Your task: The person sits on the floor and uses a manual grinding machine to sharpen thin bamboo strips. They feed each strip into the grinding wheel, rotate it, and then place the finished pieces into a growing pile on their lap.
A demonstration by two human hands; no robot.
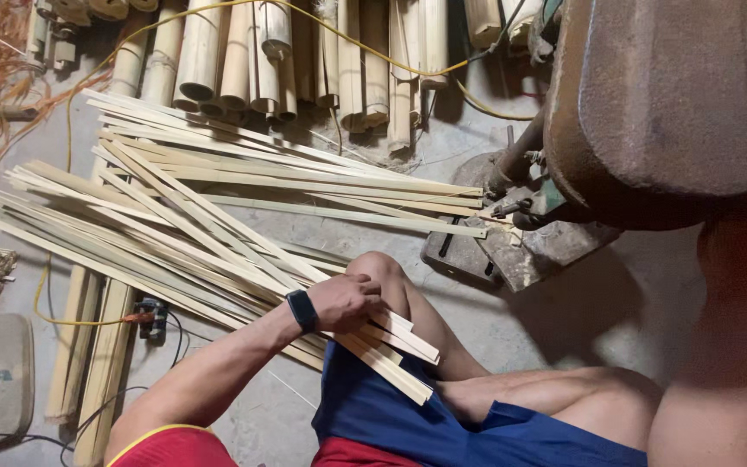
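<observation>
Down at the knee, the left hand (345, 302), a black band at its wrist, closes over the near ends of a bundle of long pale split bamboo strips (218, 251), pressing them across the thigh, while the right hand is out of view. From the hand, the strips fan out toward ten o'clock over the grey concrete floor (391, 229). At one o'clock sits a rusty brown metal machine (650, 104), and round cut bamboo poles (244, 60) lie stacked at twelve.

one head-worn view looks steeply down from above the seated person, close over the knees and bamboo strips (218, 225), taking in the floor (564, 320) ahead.
</observation>
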